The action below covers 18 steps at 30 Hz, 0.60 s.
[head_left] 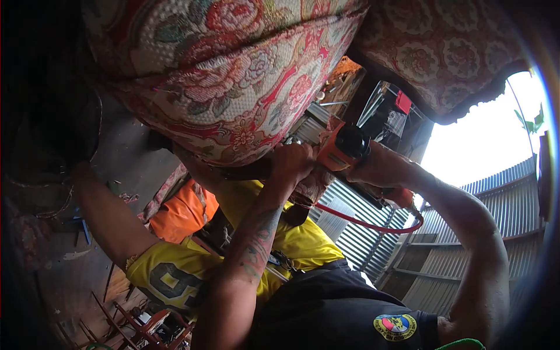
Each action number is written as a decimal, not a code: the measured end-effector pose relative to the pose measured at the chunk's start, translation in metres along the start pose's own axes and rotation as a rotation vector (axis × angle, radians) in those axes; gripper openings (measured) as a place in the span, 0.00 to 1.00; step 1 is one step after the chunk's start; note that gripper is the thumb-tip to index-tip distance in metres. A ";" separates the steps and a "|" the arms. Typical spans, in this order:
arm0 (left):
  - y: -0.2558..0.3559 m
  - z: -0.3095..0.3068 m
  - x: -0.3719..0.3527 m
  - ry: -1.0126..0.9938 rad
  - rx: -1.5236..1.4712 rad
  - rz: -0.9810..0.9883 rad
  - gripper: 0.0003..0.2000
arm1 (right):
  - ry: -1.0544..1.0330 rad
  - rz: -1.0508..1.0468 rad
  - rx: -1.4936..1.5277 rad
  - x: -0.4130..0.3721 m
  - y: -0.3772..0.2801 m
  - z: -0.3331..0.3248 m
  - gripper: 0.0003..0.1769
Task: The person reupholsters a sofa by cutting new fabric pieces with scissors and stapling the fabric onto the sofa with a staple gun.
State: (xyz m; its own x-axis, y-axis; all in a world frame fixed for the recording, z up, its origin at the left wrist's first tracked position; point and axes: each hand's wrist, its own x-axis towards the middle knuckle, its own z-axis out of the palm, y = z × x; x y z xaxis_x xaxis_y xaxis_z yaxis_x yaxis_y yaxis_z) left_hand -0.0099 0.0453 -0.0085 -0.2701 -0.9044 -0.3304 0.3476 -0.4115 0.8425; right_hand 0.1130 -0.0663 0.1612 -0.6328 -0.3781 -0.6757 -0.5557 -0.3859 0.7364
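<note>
The floral-covered upholstered piece [233,87] fills the upper middle of the view, its pale cloth patterned with red roses and green leaves. A dark seam line curves across it, and its rounded lower edge hangs above the person's lap. Just beside that edge, to the right, is an orange and black tool [343,147]. The right hand [380,166] is wrapped around the tool, fingers closed over it; whether the tool's nose touches the cloth cannot be told. A red hose [373,226] joins the tool's lower end near the wrist and loops back toward the middle.

The left hand [293,162] is at the lower right edge of the upholstered piece, close to the tool, with its fingers curled; whether they pinch the cloth cannot be made out. The left forearm bears a tattoo and crosses in front of the yellow shorts [186,271], which carry a dark number. The dark shirt [332,315] has a round emblem near the sleeve.

Beyond the left arm, a bright orange bundle [184,213] lies near the bare leg. Farther out, a second floral-covered piece [443,49] stands at upper right, with a corrugated metal wall [475,280] below it, and mixed clutter [149,326] lies at lower left.
</note>
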 end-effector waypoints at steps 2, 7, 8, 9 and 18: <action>-0.003 -0.001 0.007 0.029 0.034 -0.020 0.19 | 0.093 -0.202 0.027 -0.001 -0.004 -0.007 0.24; -0.002 -0.001 0.005 0.013 -0.006 -0.007 0.18 | 0.029 0.073 0.073 -0.024 -0.041 -0.024 0.26; -0.002 -0.001 0.005 0.011 -0.008 -0.006 0.18 | -0.026 0.039 0.068 -0.019 -0.032 -0.021 0.26; -0.003 0.000 0.005 0.012 -0.006 0.002 0.18 | -0.025 0.039 0.066 -0.015 -0.027 -0.017 0.26; -0.002 -0.002 0.004 0.003 0.019 0.003 0.19 | -0.019 0.060 -0.039 -0.006 -0.007 0.000 0.26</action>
State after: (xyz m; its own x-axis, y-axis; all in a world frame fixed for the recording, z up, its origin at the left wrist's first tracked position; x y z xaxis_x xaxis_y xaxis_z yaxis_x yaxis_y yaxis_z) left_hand -0.0099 0.0423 -0.0127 -0.2661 -0.9058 -0.3296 0.3312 -0.4071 0.8512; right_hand 0.1205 -0.0617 0.1604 -0.6746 -0.3858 -0.6293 -0.4951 -0.3958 0.7734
